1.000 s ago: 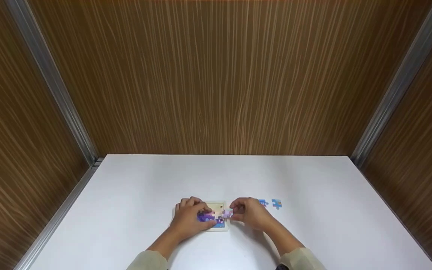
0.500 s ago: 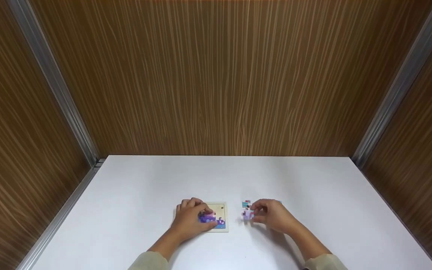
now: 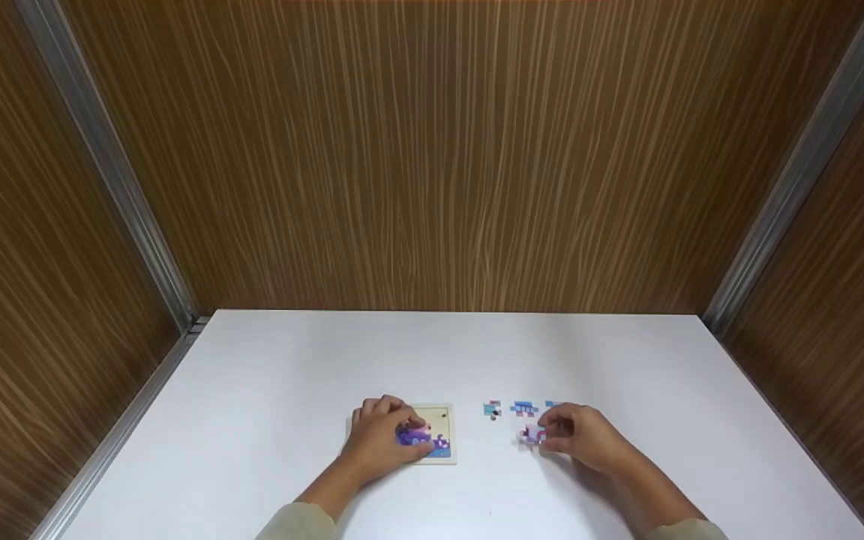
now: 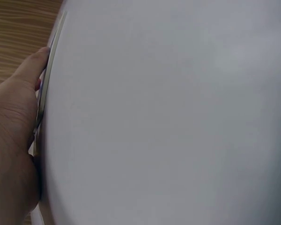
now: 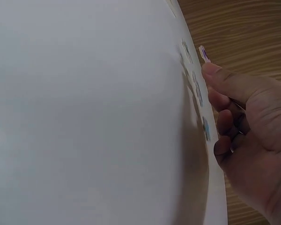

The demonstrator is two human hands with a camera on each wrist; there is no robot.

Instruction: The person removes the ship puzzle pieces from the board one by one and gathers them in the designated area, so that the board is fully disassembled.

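Observation:
In the head view my left hand [image 3: 381,435] rests across the left part of a small jigsaw tray [image 3: 454,436], thumb and fingers spread over it. Purple and blue pieces [image 3: 442,444] fill the tray's lower part; its upper right shows bare, and the left part is hidden under the hand. To the right, my right hand [image 3: 583,436] pinches a pink and purple puzzle piece [image 3: 530,434] between thumb and fingertips. That puzzle piece [image 5: 203,53] shows above the thumb tip in the right wrist view, raised off the table. From the left wrist, the tray [image 4: 48,79] appears edge-on beside the thumb.
Behind the held piece, loose puzzle pieces lie in a row: a teal one [image 3: 492,409], a blue one [image 3: 523,408] and another blue one [image 3: 552,403] partly behind the right hand. Brown wood-grain panels [image 3: 432,157] enclose the white table [image 3: 289,375] at the back and sides.
My right hand has carried the pink and purple piece rightward, away from the tray's right edge, uncovering the loose pieces behind. My left hand has stayed on the tray.

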